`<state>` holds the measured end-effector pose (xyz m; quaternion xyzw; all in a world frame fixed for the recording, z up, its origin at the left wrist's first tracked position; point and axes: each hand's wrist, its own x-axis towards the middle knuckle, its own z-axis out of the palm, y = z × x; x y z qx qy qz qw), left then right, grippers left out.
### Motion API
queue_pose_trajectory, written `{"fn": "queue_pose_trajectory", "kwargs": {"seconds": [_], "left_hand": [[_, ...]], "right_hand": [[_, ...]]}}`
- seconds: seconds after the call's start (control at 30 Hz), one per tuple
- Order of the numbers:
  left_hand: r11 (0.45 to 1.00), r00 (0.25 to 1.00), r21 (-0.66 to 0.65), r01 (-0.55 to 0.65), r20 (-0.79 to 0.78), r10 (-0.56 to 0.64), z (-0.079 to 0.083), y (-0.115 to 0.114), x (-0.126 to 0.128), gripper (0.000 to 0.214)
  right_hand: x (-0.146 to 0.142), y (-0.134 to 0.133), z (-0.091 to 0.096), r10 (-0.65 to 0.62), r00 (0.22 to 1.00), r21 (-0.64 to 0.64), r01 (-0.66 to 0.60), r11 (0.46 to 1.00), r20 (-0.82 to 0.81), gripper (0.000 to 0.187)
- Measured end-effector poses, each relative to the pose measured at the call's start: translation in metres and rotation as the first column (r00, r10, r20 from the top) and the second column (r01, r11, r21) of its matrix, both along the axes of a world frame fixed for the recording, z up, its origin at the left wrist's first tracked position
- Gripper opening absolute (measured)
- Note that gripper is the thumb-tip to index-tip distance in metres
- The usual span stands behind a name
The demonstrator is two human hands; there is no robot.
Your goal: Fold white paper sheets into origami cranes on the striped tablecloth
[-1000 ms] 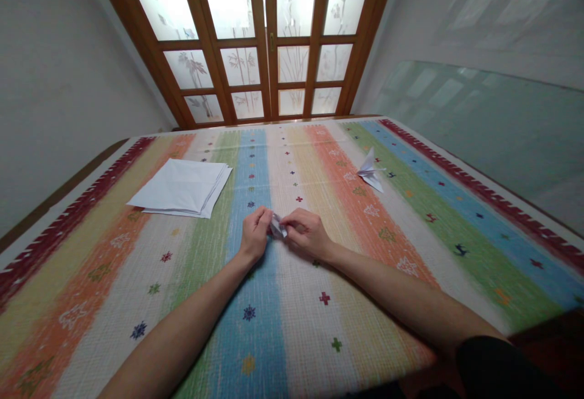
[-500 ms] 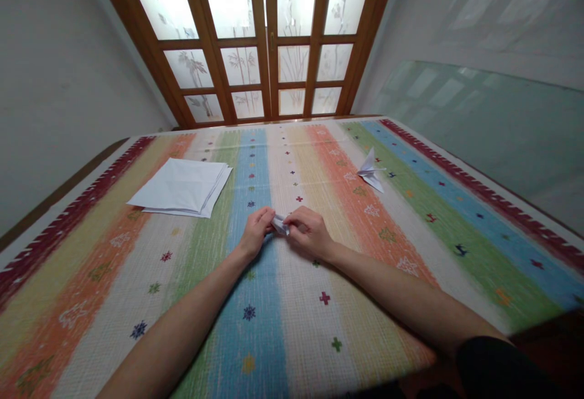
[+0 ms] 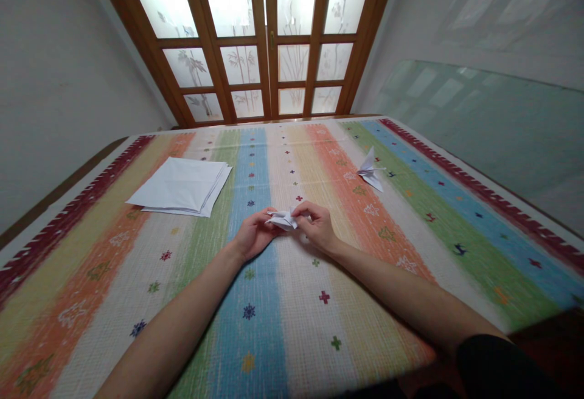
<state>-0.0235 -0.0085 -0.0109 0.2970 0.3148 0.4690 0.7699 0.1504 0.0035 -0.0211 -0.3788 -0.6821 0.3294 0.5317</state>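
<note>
A small piece of folded white paper [image 3: 283, 221] is held between my two hands, just above the striped tablecloth [image 3: 301, 326]. My left hand [image 3: 254, 233] grips its left side, thumb on top and fingers beneath. On the right side, my right hand [image 3: 316, 225] pinches the paper's edge between thumb and forefinger. Several layers and pointed folds show on the piece, though its finer creases are too small to make out. Off to the right stands a folded white paper crane [image 3: 371, 171] with its wings spread.
A stack of white paper sheets [image 3: 182, 186] lies at the left of the table, its edges slightly uneven. Beyond the table's far edge are wooden doors [image 3: 269, 76] with frosted panes. A glass panel [image 3: 483, 119] leans along the right wall.
My hands have moved slightly apart, and more of the folded paper shows between them, looking wider and flatter. The left hand has turned more palm-up. The stack and crane have stayed put.
</note>
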Motion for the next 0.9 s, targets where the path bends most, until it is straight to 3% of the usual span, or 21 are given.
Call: {"fn": "queue_pose_trajectory", "kwargs": {"seconds": [0.17,0.27,0.53,0.7,0.9], "left_hand": [[0.999,0.998,0.023,-0.041,-0.038,0.042,0.0002,-0.0009,0.0022,0.014],[0.999,0.996,0.051,-0.004,-0.083,0.009,-0.0008,-0.0021,0.0017,0.024],[0.992,0.992,0.026,0.126,0.010,-0.127,-0.0013,-0.0015,-0.0049,0.014],[0.988,0.987,-0.011,0.156,0.047,-0.155,-0.0004,-0.0007,-0.0065,0.009],[0.984,0.983,-0.063,0.168,-0.062,-0.172,-0.0021,-0.0007,-0.0063,0.015]], "right_hand": [[-0.0012,-0.0021,0.0013,0.001,0.999,0.061,-0.004,0.998,0.043,0.013],[-0.0013,-0.0028,0.0014,0.016,0.997,0.092,-0.023,0.996,0.075,0.012],[0.0016,0.0014,0.0014,0.041,0.999,-0.037,-0.041,0.998,-0.018,0.011],[0.0013,0.0011,0.0023,0.058,0.996,-0.047,-0.061,0.997,-0.064,0.011],[0.0006,-0.0006,0.0034,0.063,0.993,-0.040,-0.068,0.997,-0.098,0.011]]}}
